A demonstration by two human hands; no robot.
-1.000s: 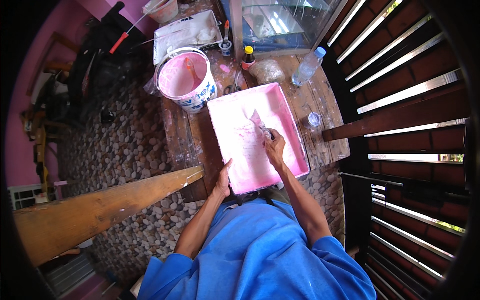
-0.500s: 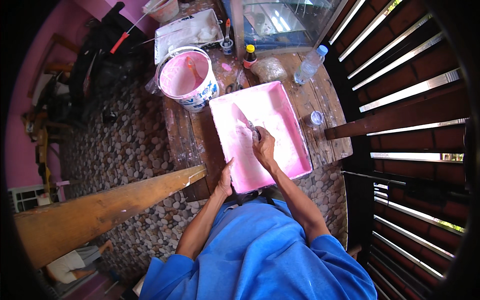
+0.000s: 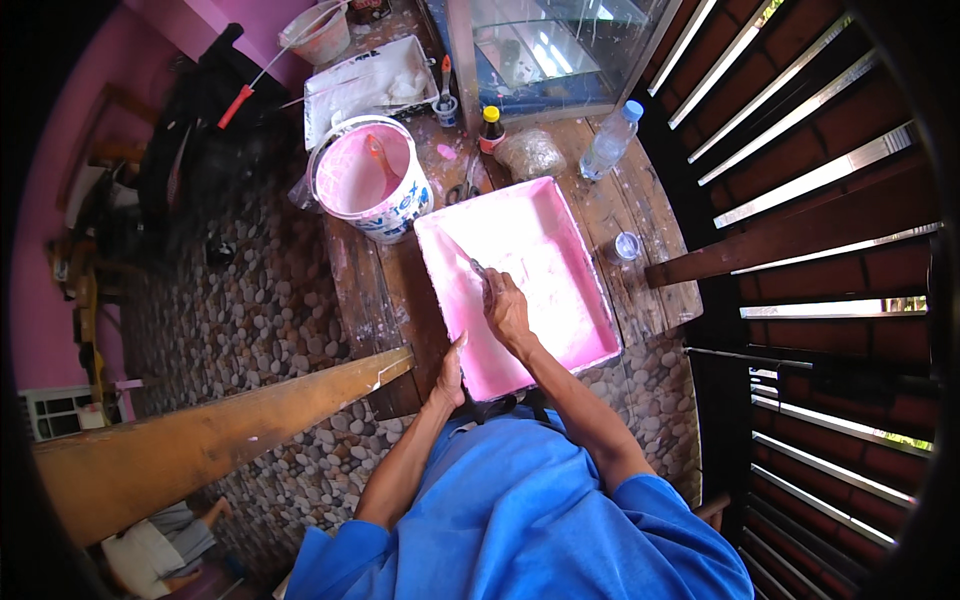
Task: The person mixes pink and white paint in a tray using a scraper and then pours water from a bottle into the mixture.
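A: Plank [image 3: 220, 440] first, at the far left, a long wooden one running from lower left up toward the surface [image 3: 370, 300], with pebbled floor [image 3: 250, 300] open above it.

B: And the bucket [image 3: 368, 180]?

A: Round, pink inside, standing on the surface just up-left of the pink tray [image 3: 560, 300], near its far corner. A white tray [image 3: 365, 85] lies beyond it.

B: Then the hands?

A: The left hand [image 3: 450, 375] presses flat on the near left corner of the pink tray, fingers spread, gripping nothing. The right hand [image 3: 507, 308] sits inside the tray, its grip clenched around a brush [image 3: 468, 260].

B: Which way does the brush lie?

A: Its long axis runs diagonally, tip pointing up-left toward the tray's far left corner (the bristles are too pale against the paint to make out). Most of the tray floor to the right is open.

B: And right of the tray?

A: Bare boards, a small round cap [image 3: 626, 245], a clear bottle [image 3: 610, 140] farther back, then the surface's edge beside a slatted brick wall [image 3: 820, 200].
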